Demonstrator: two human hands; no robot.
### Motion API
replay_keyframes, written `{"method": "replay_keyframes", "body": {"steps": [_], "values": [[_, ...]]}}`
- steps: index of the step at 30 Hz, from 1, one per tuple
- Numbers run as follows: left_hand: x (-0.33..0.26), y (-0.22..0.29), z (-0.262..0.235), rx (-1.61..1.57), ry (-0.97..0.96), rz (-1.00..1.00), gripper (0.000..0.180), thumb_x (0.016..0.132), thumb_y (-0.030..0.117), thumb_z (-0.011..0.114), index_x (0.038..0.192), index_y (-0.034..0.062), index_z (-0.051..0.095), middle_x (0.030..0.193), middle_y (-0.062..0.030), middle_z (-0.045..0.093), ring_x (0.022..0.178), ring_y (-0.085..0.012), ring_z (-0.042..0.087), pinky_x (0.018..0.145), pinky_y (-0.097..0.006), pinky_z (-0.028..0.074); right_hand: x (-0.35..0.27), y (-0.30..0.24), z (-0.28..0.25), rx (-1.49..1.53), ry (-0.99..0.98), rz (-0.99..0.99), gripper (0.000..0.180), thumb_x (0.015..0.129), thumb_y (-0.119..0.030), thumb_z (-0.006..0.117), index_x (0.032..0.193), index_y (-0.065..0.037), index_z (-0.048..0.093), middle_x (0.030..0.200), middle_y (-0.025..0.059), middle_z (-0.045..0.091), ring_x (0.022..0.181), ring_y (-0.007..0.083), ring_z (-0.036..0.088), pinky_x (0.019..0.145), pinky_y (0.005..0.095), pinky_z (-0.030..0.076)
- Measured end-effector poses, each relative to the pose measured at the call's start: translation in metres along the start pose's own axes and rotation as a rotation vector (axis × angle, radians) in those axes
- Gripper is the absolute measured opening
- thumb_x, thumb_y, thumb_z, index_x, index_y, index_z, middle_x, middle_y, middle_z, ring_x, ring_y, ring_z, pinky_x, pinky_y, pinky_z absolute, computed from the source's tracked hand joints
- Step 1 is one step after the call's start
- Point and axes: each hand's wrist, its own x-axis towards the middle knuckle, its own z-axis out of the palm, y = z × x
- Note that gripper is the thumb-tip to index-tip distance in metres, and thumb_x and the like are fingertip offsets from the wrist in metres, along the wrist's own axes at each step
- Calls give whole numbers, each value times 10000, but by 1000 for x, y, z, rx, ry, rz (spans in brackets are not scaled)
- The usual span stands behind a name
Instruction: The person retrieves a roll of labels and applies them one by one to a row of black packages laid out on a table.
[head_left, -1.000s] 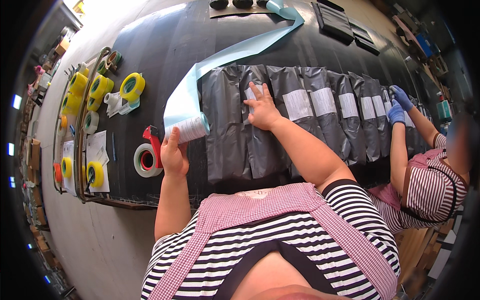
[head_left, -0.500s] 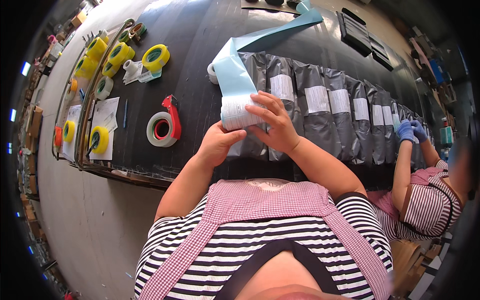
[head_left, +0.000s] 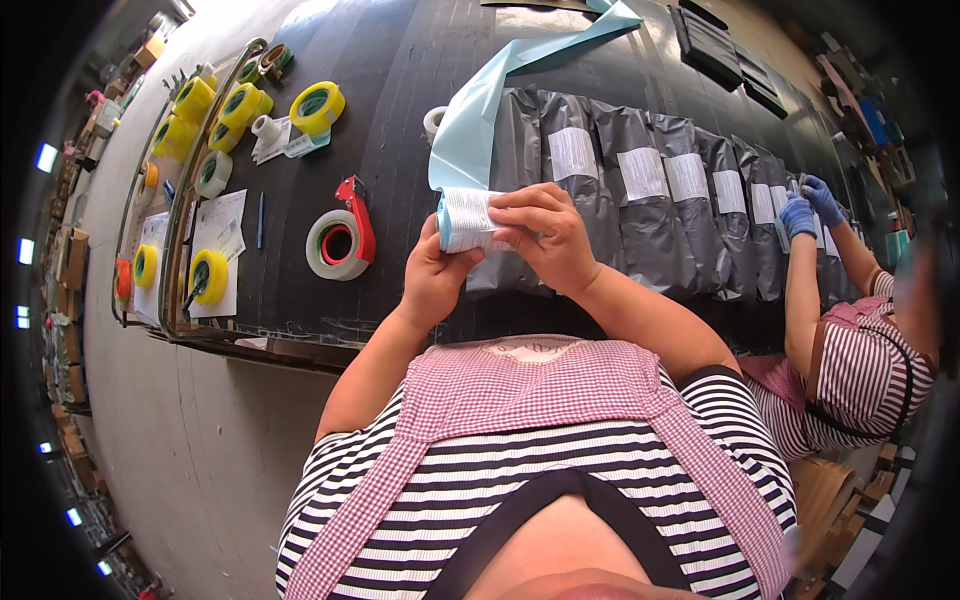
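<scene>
A roll of white printed labels (head_left: 466, 221) on pale blue backing is held between both hands, above the near edge of the black table. My left hand (head_left: 433, 280) grips its left end, thumb in front. From the right, my right hand (head_left: 552, 238) closes around the other end with fingers bent over the label face. A long loose strip of the blue backing (head_left: 470, 130) runs from the roll up across the table to the far side. Just behind and right of my hands, grey plastic mailing bags (head_left: 640, 235) stand in a row, with white labels on several.
To my left lie a red tape dispenser (head_left: 363, 230), a yellow tape roll (head_left: 317, 108) and a blue pen (head_left: 261, 220). A metal rack (head_left: 172, 230) with more tape rolls and papers edges the table. At right, a co-worker's blue-gloved hands (head_left: 798, 214) touch the bags.
The label roll has turned in my hands and shows a narrower white face. My right fingers have come closer together over it. The loose blue strip has shifted, and the whole view has moved slightly.
</scene>
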Motion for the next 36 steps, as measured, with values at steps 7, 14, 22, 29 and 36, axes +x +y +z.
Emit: {"method": "replay_keyframes", "body": {"steps": [7, 14, 22, 29, 36], "values": [[11, -13, -24, 228, -36, -102, 233, 849, 14, 716, 1081, 19, 700, 1236, -81, 550, 1111, -193, 589, 946, -315, 480, 52, 33, -19, 330, -249, 510, 205, 919, -219, 701, 942, -23, 755, 853, 39, 717, 742, 152, 623, 683, 300, 501], [35, -51, -83, -241, 173, -375, 324, 952, 105, 654, 1257, 27, 580, 1198, -82, 646, 1069, -214, 653, 923, -371, 560, 128, 61, -49, 781, 261, 568, 300, 983, -266, 650, 1131, -8, 696, 1017, 59, 697, 871, 134, 679, 713, 293, 584], [62, -20, -117, -768, 518, -80, 462, 989, 191, 603, 1380, 10, 436, 1299, -184, 580, 1188, -340, 607, 993, -404, 549, 23, 141, 25, -162, -49, 2, 387, 859, -87, 729, 1243, -79, 674, 1417, 145, 558, 1364, 338, 477, 1088, 396, 435], [59, -24, -108, -736, 477, -140, 458, 997, 184, 587, 1391, 11, 433, 1323, -190, 567, 1170, -325, 622, 975, -392, 571, 17, 150, 39, -202, -121, 82, 374, 843, -112, 737, 1213, -79, 690, 1412, 153, 557, 1361, 337, 472, 1100, 407, 421], [50, -30, -108, -731, 450, -172, 447, 1009, 198, 568, 1397, 21, 433, 1329, -181, 566, 1181, -322, 616, 979, -394, 563, 16, 134, 23, -413, -359, 92, 305, 910, -232, 664, 1179, -94, 701, 1342, 163, 600, 1303, 287, 528, 1056, 386, 445]]}}
